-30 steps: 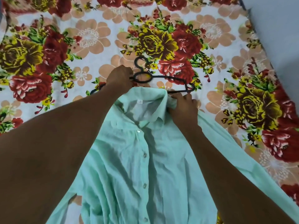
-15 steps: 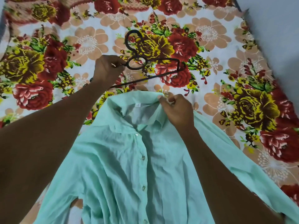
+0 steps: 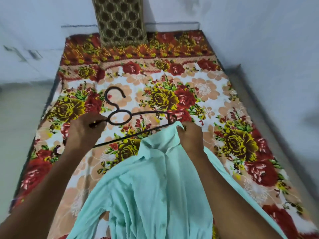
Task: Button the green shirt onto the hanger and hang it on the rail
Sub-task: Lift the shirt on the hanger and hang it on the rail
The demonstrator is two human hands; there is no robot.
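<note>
left hand (image 3: 84, 130) grips black hanger (image 3: 138, 116) while right hand (image 3: 189, 137) pinches green shirt (image 3: 151, 187) collar over floral bedsheet (image 3: 207, 87).

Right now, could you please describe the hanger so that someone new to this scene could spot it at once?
Start at the floral bedsheet that fills the middle of the view. Just above the pale green shirt, the left hand holds the hanger. It is the only thin dark wire shape here, with a curled hook and a ring at its neck.
</note>
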